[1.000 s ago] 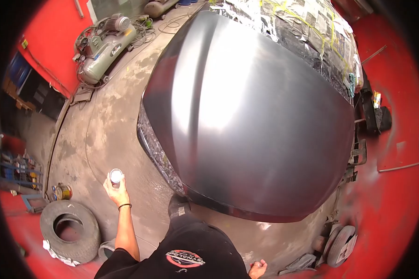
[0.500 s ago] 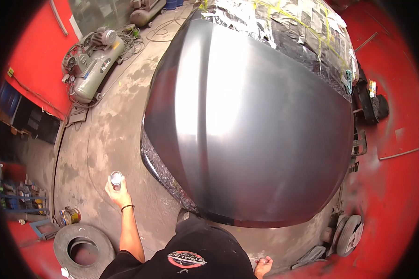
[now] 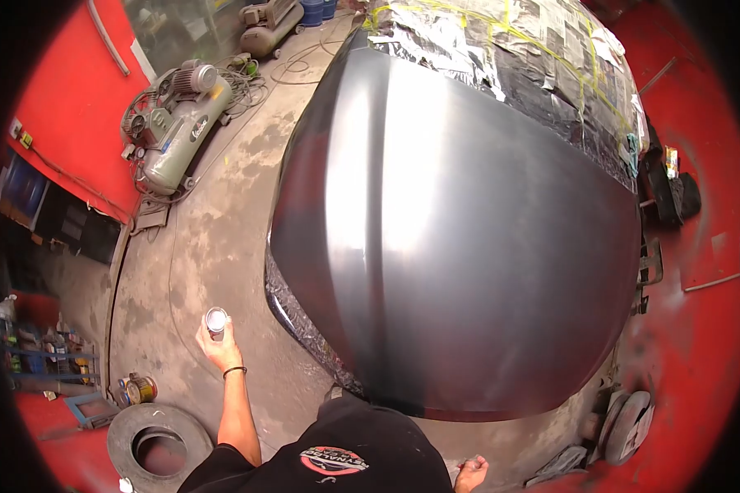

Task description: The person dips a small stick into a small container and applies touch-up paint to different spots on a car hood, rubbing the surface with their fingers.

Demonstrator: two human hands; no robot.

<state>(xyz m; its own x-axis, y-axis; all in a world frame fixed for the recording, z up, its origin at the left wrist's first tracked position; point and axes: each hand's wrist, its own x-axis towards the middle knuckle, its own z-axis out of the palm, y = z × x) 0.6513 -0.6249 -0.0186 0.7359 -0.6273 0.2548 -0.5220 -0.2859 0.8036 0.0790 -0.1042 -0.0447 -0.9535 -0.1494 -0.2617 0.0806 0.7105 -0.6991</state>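
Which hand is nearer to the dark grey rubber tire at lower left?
Left. The left hand, holding a small round pale container, is up and right of the tire in view; the right hand is farther right, past the black shirt.

Below the right hand (image 3: 471,474), the arm is cut off.

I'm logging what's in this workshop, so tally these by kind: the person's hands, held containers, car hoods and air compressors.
Hands: 2 (left hand, right hand)
Held container: 1
Car hood: 1
Air compressors: 2 (nearer one, farther one)
Total: 6
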